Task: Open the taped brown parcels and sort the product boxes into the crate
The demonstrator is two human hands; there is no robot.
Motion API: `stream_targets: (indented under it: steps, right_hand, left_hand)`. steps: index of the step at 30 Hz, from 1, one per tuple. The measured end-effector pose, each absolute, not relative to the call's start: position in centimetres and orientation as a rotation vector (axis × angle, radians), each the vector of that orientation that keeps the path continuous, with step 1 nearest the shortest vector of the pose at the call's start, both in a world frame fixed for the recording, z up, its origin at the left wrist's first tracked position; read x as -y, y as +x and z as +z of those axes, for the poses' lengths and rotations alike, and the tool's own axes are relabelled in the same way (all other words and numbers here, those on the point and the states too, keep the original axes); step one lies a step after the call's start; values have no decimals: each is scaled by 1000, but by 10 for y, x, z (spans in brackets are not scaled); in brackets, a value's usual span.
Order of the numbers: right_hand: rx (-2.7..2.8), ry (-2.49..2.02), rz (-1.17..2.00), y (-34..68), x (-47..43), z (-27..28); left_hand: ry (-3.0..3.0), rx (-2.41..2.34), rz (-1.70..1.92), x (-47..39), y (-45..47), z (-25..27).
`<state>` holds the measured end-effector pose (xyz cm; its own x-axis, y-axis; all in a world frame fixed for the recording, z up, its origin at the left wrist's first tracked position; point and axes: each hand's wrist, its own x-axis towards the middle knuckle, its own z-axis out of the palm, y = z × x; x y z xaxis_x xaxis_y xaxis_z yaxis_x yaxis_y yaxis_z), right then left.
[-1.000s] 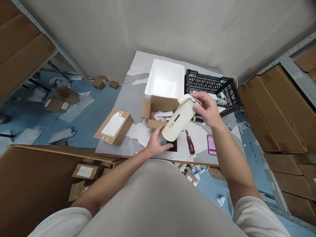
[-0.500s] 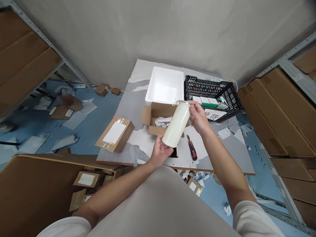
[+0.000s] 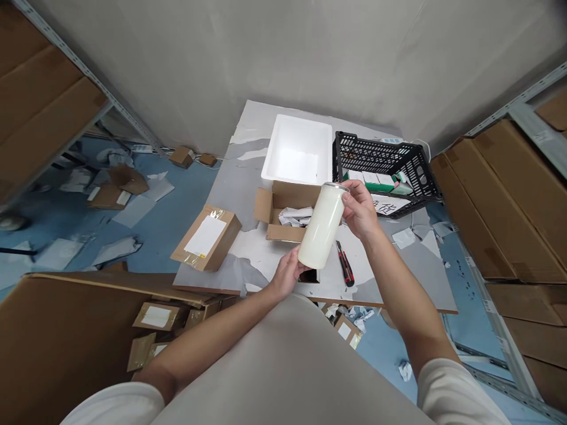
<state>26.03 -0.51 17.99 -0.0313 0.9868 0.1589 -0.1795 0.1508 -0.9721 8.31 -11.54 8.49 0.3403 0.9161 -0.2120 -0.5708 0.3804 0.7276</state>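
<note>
A glossy cream-white bottle (image 3: 322, 227) with a silvery rim is held tilted above the table, its top leaning to the right. My right hand (image 3: 361, 213) grips it near the rim, thumb and fingers closed around the upper end. Low on the other end, my left hand (image 3: 286, 275) pinches the base, its fingers partly hidden. Behind the bottle sits an open cardboard box (image 3: 286, 234) with crumpled white paper (image 3: 292, 216) inside. Under the base a small dark open box (image 3: 310, 275) shows in part. A red and black utility knife (image 3: 344, 265) lies beside my right forearm.
At the table's (image 3: 248, 147) back stand a white foam tub (image 3: 296, 147) and a black plastic crate (image 3: 385, 154) with green-and-white boxes. A taped carton (image 3: 206, 238) lies at the left. Loaded shelves flank both sides; a big cardboard box (image 3: 80, 330) stands front left. Paper scraps litter the floor.
The bottle has shifted slightly right and stands a little more upright. My left hand has slid toward the edge of its base, and the cord loop at the top is no longer visible.
</note>
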Motion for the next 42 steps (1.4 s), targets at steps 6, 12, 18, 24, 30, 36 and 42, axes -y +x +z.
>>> stream_targets:
  steps: [6, 12, 18, 24, 30, 36, 42]
  right_hand:
    - [1228, -981, 1152, 266, 7, 174]
    - [1210, -929, 1380, 267, 12, 181]
    - [1199, -1008, 1270, 261, 9, 175]
    - [1285, -945, 1293, 266, 10, 179]
    - [1349, -903, 1372, 274, 10, 182]
    - [1455, -939, 1120, 286, 12, 177]
    - [1638, -1226, 770, 315, 53, 158]
  left_hand:
    - [649, -745, 1064, 119, 83, 82]
    - [484, -662, 1013, 118, 85, 78]
    - [524, -714, 1026, 116, 83, 78]
    - [583, -680, 1041, 115, 79, 80]
    - [614, -701, 954, 117, 80, 75]
    - [874, -771, 943, 108, 69, 69]
    - [1849, -998, 723, 105, 46, 47]
